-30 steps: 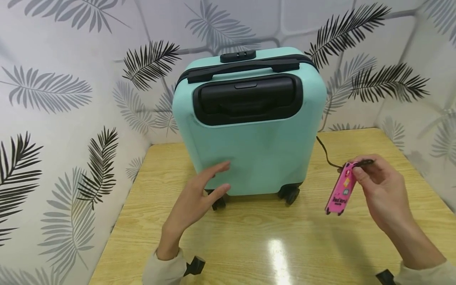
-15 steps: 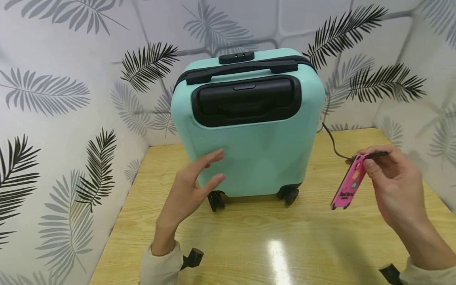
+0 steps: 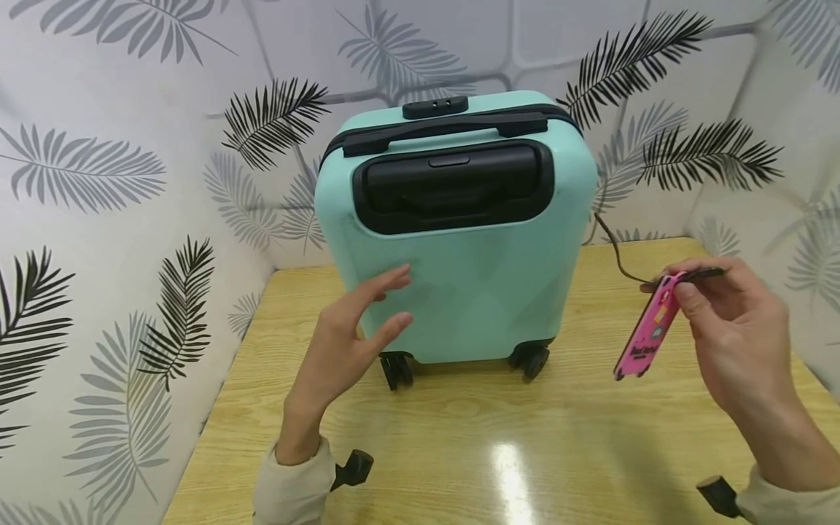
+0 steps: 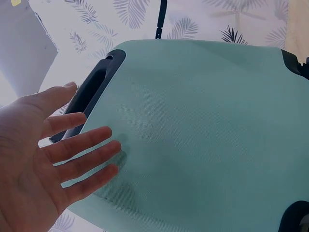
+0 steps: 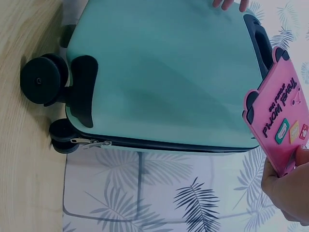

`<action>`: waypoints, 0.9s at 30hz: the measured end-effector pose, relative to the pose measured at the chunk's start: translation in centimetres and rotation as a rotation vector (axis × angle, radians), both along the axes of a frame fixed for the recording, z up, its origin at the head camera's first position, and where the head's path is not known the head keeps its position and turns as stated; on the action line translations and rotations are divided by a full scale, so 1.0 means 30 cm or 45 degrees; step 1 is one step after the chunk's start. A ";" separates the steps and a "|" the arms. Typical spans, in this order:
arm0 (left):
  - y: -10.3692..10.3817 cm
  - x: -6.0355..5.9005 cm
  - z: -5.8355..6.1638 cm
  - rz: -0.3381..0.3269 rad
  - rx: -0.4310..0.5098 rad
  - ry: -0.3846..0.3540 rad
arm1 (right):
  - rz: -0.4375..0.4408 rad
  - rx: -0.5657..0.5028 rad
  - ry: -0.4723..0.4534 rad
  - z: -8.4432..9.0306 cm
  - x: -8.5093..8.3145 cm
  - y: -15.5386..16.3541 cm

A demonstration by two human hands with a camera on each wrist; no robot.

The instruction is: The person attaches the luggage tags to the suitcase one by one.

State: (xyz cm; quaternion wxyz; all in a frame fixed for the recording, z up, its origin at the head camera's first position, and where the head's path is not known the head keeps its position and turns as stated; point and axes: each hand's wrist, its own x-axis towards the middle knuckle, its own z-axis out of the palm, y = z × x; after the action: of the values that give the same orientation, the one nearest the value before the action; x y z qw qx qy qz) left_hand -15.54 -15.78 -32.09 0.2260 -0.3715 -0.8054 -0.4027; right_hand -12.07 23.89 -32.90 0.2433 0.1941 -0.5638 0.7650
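Note:
A mint-green suitcase stands upright on its black wheels on a wooden table. My left hand is held open by the case's lower left front, fingers straight, near or just touching the shell. My right hand pinches the top of a pink luggage tag, which hangs free to the right of the case. A black cord runs from the tag toward the case's right side.
Leaf-patterned white walls close in the table on the left, back and right. The case has a black top handle and a recessed black pull handle. Bare tabletop lies in front of the case.
My right hand has lifted the pink tag up and to the right, drawing the cord tauter. My left hand rose slightly along the case front.

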 end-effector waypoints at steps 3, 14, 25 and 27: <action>0.004 -0.001 0.007 -0.006 0.002 0.004 | -0.009 0.005 0.003 0.009 0.004 -0.003; 0.011 -0.016 0.048 -0.026 0.027 0.062 | 0.097 -0.094 0.151 0.069 -0.018 -0.020; 0.037 -0.024 0.088 -0.058 0.051 0.094 | 0.125 -0.089 0.240 0.130 -0.033 -0.044; 0.040 -0.026 0.095 -0.060 0.053 0.104 | 0.129 -0.099 0.250 0.139 -0.035 -0.047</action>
State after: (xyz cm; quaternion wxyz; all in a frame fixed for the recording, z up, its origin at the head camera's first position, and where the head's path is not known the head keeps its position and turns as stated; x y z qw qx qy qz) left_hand -16.33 -14.60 -29.23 0.2569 -0.4016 -0.7780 -0.4092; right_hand -13.12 22.47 -28.74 0.2658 0.2867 -0.4967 0.7749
